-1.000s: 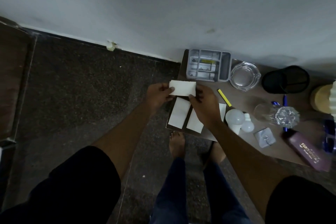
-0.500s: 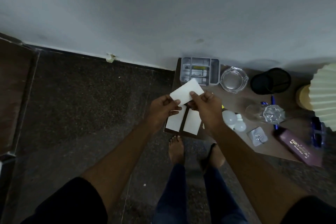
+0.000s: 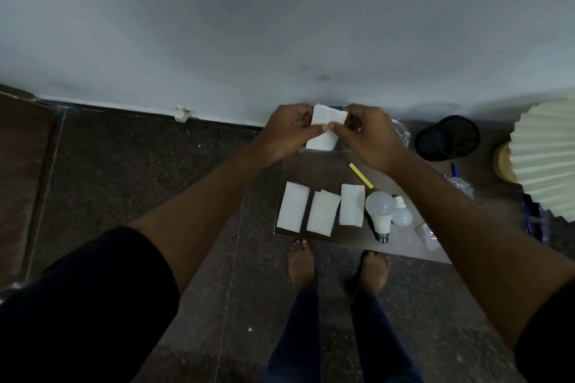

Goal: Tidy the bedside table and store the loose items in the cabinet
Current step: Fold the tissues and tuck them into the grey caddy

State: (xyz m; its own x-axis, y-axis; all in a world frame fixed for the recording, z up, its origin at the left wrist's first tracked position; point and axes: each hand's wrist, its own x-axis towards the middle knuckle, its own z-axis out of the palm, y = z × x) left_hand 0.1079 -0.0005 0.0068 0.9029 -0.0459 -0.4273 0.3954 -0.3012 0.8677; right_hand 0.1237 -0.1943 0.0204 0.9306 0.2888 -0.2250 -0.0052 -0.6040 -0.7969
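Both hands hold one white folded paper [image 3: 325, 129] up above the back left of the brown bedside table [image 3: 320, 168]. My left hand [image 3: 287, 130] pinches its left edge and my right hand [image 3: 365, 134] pinches its right edge. Three more white folded papers lie side by side near the table's front left edge: the left paper [image 3: 293, 207], the middle paper [image 3: 323, 212] and the right paper [image 3: 352, 204]. My hands hide the grey organiser tray at the back.
Two white light bulbs [image 3: 380, 211] lie right of the papers, with a yellow marker [image 3: 361, 175] behind them. A black mesh pen cup [image 3: 448, 137], a glass dish edge [image 3: 403, 133], a pleated lampshade [image 3: 544, 158] and blue items stand to the right. My bare feet [image 3: 303, 264] stand on dark floor.
The paper has been lifted up and away from the table front toward the wall, still held by both hands. The view has shifted, and three papers now show on the table.
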